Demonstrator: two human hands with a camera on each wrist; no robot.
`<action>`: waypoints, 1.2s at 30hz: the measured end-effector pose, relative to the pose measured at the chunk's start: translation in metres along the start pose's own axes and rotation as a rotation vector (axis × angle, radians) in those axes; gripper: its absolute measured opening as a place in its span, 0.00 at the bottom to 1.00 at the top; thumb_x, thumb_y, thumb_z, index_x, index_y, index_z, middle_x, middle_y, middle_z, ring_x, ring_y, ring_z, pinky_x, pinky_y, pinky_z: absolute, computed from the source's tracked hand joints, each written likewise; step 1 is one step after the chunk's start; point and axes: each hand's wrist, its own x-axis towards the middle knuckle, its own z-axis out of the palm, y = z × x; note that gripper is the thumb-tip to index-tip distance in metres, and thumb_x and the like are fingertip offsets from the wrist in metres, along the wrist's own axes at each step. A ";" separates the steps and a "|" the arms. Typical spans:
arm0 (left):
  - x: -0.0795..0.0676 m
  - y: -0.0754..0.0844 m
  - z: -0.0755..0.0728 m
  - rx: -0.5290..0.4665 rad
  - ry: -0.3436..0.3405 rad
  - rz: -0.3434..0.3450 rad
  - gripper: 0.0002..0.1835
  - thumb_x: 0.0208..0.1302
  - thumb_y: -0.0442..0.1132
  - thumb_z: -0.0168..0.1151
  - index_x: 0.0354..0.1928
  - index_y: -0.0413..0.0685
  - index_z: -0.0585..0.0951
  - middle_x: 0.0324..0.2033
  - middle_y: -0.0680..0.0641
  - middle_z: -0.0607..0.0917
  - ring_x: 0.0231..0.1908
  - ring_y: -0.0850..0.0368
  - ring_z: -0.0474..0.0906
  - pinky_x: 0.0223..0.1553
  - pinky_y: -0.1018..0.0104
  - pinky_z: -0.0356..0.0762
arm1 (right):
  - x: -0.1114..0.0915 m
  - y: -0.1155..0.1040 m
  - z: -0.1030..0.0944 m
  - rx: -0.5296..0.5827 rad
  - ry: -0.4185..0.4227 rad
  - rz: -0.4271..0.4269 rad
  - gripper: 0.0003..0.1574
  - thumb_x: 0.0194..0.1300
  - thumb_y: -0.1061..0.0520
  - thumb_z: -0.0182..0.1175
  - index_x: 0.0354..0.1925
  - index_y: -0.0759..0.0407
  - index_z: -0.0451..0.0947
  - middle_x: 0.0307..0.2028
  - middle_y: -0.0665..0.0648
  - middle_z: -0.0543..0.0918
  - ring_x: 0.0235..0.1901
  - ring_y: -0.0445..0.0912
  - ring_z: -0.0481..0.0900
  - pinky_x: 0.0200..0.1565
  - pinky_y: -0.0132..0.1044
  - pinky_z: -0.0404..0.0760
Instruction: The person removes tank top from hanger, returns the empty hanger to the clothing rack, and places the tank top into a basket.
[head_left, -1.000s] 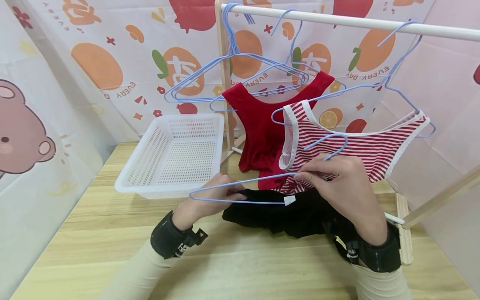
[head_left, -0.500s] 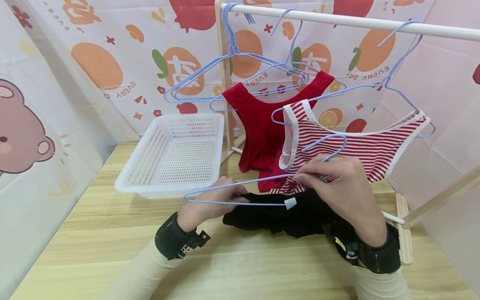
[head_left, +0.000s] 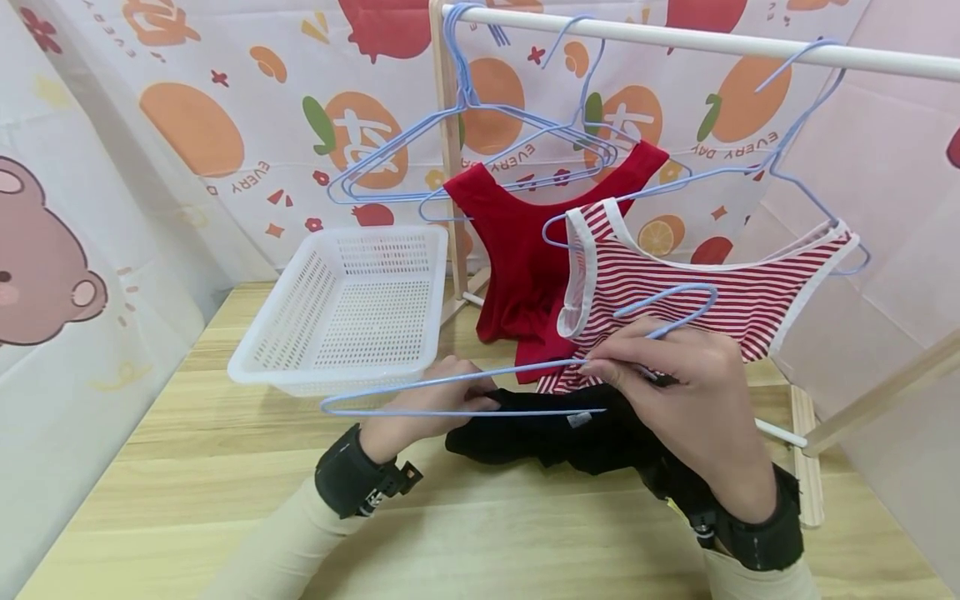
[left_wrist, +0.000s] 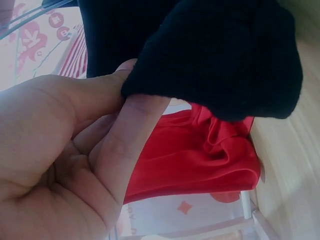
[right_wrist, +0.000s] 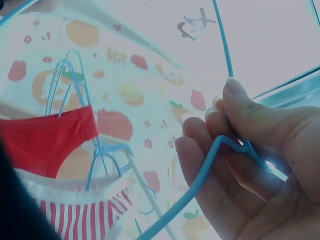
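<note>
In the head view my left hand (head_left: 435,404) pinches the left edge of a black garment (head_left: 525,442) lying bunched over the table. The left wrist view shows the thumb and forefinger on the black cloth (left_wrist: 215,55). My right hand (head_left: 686,383) pinches a thin blue hanger (head_left: 525,367) near its neck, with the hook above the fingers. The hanger reaches left above the garment and passes in front of the left hand. A small white label (head_left: 579,420) shows near its lower wire. The garment's right part is hidden behind the right hand and wrist.
A red garment (head_left: 525,250) and a red-striped one with white trim (head_left: 750,292) hang from the rack's white rod (head_left: 675,40). Several bare blue hangers (head_left: 397,199) hang at its left end. A white perforated basket (head_left: 441,300) stands at the left back.
The hanger has shifted left and swung a little, its left end now further over the left wrist. My right hand has moved slightly down; the left still pinches the garment.
</note>
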 end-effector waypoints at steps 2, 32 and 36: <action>0.000 -0.001 0.001 -0.004 0.006 0.022 0.05 0.65 0.35 0.71 0.29 0.47 0.88 0.17 0.57 0.77 0.22 0.69 0.66 0.25 0.76 0.65 | 0.000 -0.002 0.001 0.019 0.012 -0.017 0.08 0.58 0.56 0.75 0.36 0.58 0.91 0.33 0.55 0.91 0.38 0.38 0.86 0.48 0.19 0.77; -0.011 -0.005 0.002 0.102 -0.048 -0.055 0.04 0.63 0.30 0.69 0.36 0.46 0.89 0.31 0.52 0.88 0.39 0.56 0.78 0.45 0.63 0.77 | -0.011 -0.009 -0.003 0.275 0.441 -0.217 0.15 0.50 0.62 0.81 0.29 0.74 0.88 0.28 0.62 0.89 0.32 0.40 0.83 0.28 0.22 0.52; -0.012 -0.006 0.000 0.120 -0.072 -0.100 0.05 0.63 0.28 0.68 0.35 0.45 0.89 0.31 0.51 0.86 0.37 0.58 0.76 0.43 0.64 0.76 | -0.013 -0.008 -0.004 0.310 0.457 -0.207 0.14 0.49 0.65 0.81 0.29 0.76 0.87 0.28 0.63 0.89 0.29 0.40 0.79 0.28 0.21 0.50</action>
